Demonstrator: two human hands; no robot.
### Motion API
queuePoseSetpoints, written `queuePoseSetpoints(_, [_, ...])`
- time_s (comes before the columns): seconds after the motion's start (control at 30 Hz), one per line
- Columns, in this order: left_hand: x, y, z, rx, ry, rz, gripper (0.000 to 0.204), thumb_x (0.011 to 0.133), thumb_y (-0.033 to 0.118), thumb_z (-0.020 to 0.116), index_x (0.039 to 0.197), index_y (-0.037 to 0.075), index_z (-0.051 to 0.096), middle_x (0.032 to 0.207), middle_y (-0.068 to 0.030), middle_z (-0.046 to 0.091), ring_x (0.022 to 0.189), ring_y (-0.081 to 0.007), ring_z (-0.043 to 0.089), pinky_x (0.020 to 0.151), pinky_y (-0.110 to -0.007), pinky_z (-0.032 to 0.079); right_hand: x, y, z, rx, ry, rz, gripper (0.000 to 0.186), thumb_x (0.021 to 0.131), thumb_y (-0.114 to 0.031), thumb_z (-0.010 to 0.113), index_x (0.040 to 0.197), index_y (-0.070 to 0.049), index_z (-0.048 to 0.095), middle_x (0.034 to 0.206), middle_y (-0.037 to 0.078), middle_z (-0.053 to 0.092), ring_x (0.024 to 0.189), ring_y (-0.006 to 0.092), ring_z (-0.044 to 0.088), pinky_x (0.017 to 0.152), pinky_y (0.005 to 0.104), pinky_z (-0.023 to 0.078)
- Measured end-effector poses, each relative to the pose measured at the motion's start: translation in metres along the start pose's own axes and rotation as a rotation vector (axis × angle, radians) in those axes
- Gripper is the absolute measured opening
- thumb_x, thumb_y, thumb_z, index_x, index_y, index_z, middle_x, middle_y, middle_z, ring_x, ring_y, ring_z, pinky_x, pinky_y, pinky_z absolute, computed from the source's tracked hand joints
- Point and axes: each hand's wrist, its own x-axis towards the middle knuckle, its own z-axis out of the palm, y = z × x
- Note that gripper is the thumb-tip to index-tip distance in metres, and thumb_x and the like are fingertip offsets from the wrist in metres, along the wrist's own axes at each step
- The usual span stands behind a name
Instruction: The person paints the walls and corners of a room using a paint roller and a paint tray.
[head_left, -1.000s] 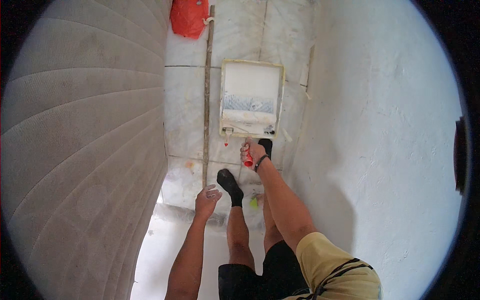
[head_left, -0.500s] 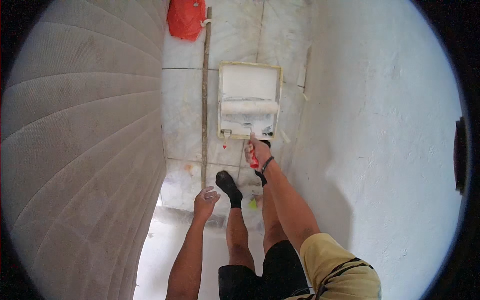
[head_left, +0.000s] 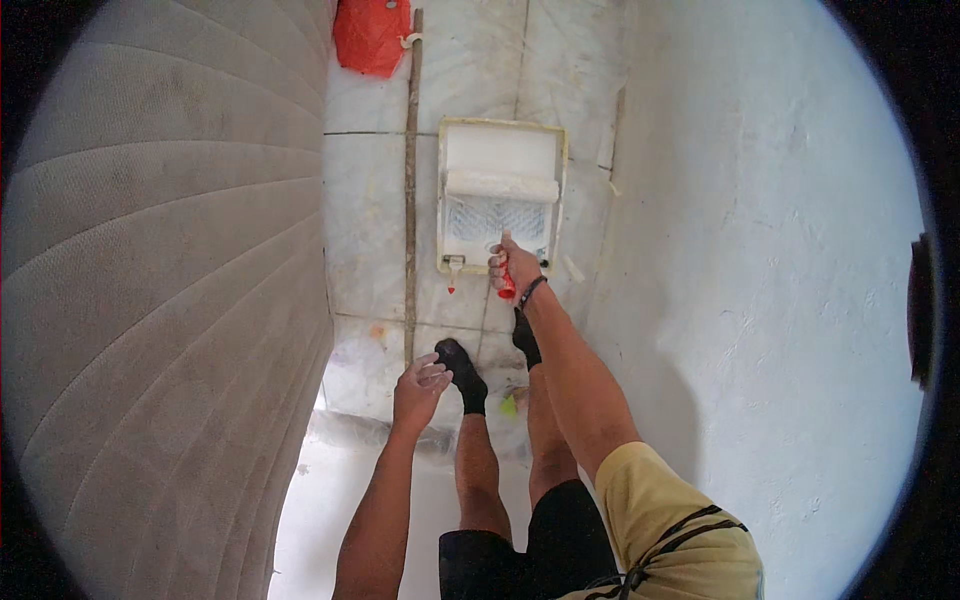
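Observation:
My right hand (head_left: 516, 268) is closed around the red handle of a paint roller (head_left: 500, 187). The white, wide roller sleeve lies across a paint tray (head_left: 443, 225), at the edge of the white paint in the tray's far part. Below the sleeve, the ridged slope shows with a thin coat of paint. A small brush (head_left: 454, 272) with a red-tipped handle rests over the tray's near left rim. My left hand (head_left: 424, 390) hangs empty beside my left foot, its paint-dusted fingers loosely bent and apart, near the lower end of a long wooden stick (head_left: 410, 200).
A tall quilted mattress (head_left: 180, 280) stands along the left. On the right rises a pale wall (head_left: 760, 250). A red plastic bag (head_left: 372, 38) lies at the far left of the plastic-covered tile floor (head_left: 365, 240). My black-socked feet (head_left: 462, 370) stand just before the tray.
My right hand has pushed the roller away from me, up the tray, baring more of the ridged slope. The left hand has moved slightly up and to the right.

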Motion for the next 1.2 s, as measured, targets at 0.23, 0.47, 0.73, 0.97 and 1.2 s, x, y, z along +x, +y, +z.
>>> queuePoseSetpoints(0.23, [0.004, 0.002, -0.003, -0.016, -0.001, 0.038, 0.046, 0.079, 0.013, 0.069, 0.119, 0.0, 0.052, 0.105, -0.0167, 0.064, 0.094, -0.0193, 0.062, 0.083, -0.029, 0.049, -0.052, 0.048, 0.01, -0.048, 0.1, 0.024, 0.037, 0.091, -0.045, 0.048, 0.085, -0.009, 0.045, 0.055, 0.001, 0.044, 0.04, 0.0144, 0.04, 0.035, 0.0292, 0.034])
queuePoseSetpoints(0.47, [0.003, -0.018, -0.007, 0.013, 0.018, -0.004, 0.045, 0.079, 0.013, 0.069, 0.119, 0.001, 0.053, 0.105, -0.0158, 0.064, 0.094, -0.0194, 0.062, 0.082, -0.028, 0.049, -0.024, 0.055, -0.009, -0.022, 0.17, 0.174, 0.035, 0.094, -0.039, 0.043, 0.072, -0.012, 0.043, 0.051, -0.002, 0.04, 0.037, 0.0107, 0.037, 0.032, 0.0245, 0.03])
queuePoseSetpoints(0.73, [-0.009, -0.021, -0.022, 0.023, 0.013, -0.017, 0.047, 0.08, 0.017, 0.069, 0.12, 0.001, 0.051, 0.105, -0.0124, 0.063, 0.091, -0.0149, 0.059, 0.075, -0.027, 0.048, -0.002, -0.017, 0.031, 0.25, -0.095, 0.096, 0.036, 0.095, -0.04, 0.043, 0.071, -0.013, 0.042, 0.054, -0.001, 0.042, 0.038, 0.0119, 0.035, 0.033, 0.0247, 0.029])
queuePoseSetpoints(0.97, [-0.061, -0.032, -0.034, -0.001, 0.068, 0.055, 0.046, 0.08, 0.015, 0.069, 0.12, 0.001, 0.051, 0.104, -0.0111, 0.064, 0.088, -0.0144, 0.06, 0.073, -0.026, 0.049, -0.085, 0.011, 0.041, -0.206, 0.083, -0.119, 0.037, 0.092, -0.043, 0.047, 0.074, -0.01, 0.047, 0.052, 0.002, 0.043, 0.035, 0.0129, 0.037, 0.032, 0.0264, 0.029])
queuePoseSetpoints(1.2, [-0.163, -0.019, -0.025, -0.124, 0.098, 0.033, 0.043, 0.081, 0.011, 0.067, 0.119, -0.001, 0.052, 0.105, -0.0147, 0.063, 0.092, -0.0171, 0.061, 0.079, -0.028, 0.049, -0.128, 0.021, -0.078, -1.103, 0.296, -0.585, 0.032, 0.09, -0.042, 0.05, 0.081, -0.011, 0.049, 0.057, 0.004, 0.053, 0.042, 0.0185, 0.05, 0.037, 0.0328, 0.04])
